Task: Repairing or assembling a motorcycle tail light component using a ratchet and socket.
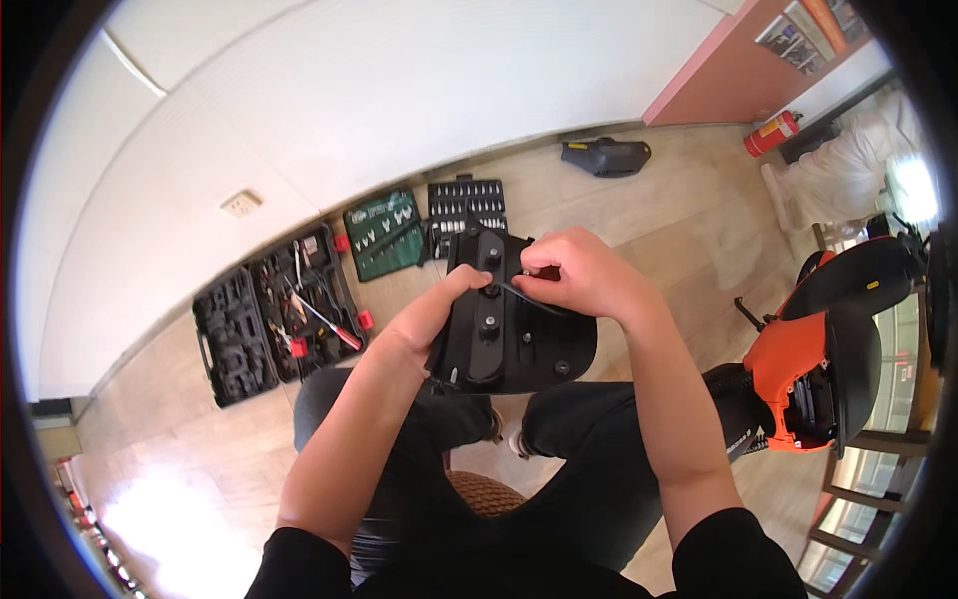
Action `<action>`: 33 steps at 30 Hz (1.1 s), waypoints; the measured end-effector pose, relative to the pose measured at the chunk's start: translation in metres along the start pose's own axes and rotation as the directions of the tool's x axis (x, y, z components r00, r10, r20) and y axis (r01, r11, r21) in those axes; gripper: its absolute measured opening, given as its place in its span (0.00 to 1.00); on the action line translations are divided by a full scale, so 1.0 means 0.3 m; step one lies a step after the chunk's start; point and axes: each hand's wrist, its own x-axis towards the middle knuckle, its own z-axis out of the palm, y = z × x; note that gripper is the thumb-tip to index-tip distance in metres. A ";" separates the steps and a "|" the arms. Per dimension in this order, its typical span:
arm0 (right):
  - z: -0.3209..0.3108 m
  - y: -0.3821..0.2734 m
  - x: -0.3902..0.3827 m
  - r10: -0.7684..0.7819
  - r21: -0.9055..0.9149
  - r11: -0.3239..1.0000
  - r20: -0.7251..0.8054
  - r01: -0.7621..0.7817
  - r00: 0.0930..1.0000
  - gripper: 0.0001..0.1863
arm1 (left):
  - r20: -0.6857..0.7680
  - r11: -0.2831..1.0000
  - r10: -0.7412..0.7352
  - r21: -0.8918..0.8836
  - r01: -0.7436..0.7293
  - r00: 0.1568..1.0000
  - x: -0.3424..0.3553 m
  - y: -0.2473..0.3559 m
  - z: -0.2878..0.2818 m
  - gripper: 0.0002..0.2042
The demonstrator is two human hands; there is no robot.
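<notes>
Over my lap is a black plastic part (pixel 545 361), broad and rounded at its right end, perhaps the underside of a scooter seat. A raised black bar (pixel 489 347) runs along it, with metal-centred round posts standing up. My left hand (pixel 439 311) grips the part from its left side, thumb pressed on the bar between two posts. At the part's upper right, my right hand (pixel 577 272) is closed in a pinch, thumb and forefinger close together. A tiny shiny bit shows between those fingertips, too small to name. The left fingers are hidden under the part.
On the wood floor ahead lie an open black tool case (pixel 236 339), a green wrench pouch (pixel 383 240) and a socket set (pixel 466 196). A black cover (pixel 606 157) lies by the white wall. An orange and black scooter (pixel 788 364) stands at right, near a fire extinguisher (pixel 771 134).
</notes>
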 end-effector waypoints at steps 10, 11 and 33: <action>-0.124 -0.012 0.016 0.038 0.015 0.999 -0.299 -0.035 0.954 0.19 | 0.147 0.954 0.194 0.205 -0.221 0.970 -0.041 0.166 0.123 0.18; -0.121 -0.018 0.028 0.078 0.048 0.997 -0.283 -0.067 0.956 0.17 | 0.116 0.941 0.262 0.190 -0.280 0.958 -0.045 0.166 0.131 0.18; -0.061 -0.027 -0.019 -0.083 0.044 0.995 -0.178 0.093 0.980 0.06 | -0.039 0.979 0.154 0.142 -0.147 0.987 -0.030 0.106 0.070 0.19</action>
